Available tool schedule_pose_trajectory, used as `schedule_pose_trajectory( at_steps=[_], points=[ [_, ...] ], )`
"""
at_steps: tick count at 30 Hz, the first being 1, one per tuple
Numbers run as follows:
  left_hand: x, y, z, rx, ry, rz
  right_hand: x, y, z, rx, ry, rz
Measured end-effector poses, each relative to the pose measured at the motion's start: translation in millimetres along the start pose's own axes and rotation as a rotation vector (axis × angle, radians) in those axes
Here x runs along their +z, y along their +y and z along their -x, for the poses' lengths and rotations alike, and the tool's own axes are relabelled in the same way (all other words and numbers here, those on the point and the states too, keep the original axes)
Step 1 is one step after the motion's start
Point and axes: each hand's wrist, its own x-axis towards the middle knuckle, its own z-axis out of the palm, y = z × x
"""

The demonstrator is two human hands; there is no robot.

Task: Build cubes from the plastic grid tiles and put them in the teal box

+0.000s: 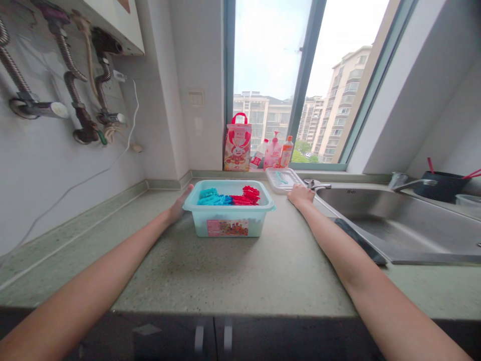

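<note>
Tub (199,223) of clips (240,197) sits just right of the left hand (179,205), whose open grip touches it, while the lid (282,179) touches the right hand (300,194), can't tell that grip's state, so looks like lid pickup, needing a rim pinch.

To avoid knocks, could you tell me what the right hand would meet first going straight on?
The right hand would probably meet the clear plastic lid first; it lies just ahead, though depth is unclear.

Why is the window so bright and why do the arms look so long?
Head view: daylight overexposes the window, washing out the sky; the wide lens stretches the arms toward the corners; the plastic box in the middle looks sharp.
</note>
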Motion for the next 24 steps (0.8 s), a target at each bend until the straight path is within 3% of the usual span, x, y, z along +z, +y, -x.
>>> schedule_pose_trajectory(
  at_steps=[15,24],
  points=[
    [5.1,4.6,1.0,-0.030,0.092,-0.004,-4.0,-4.2,-1.5,-0.038,-0.043,0.055],
    [0.4,2.2,-0.3,-0.009,0.043,-0.016,-4.3,-6.5,-1.9,-0.043,-0.070,0.076]
  ],
)
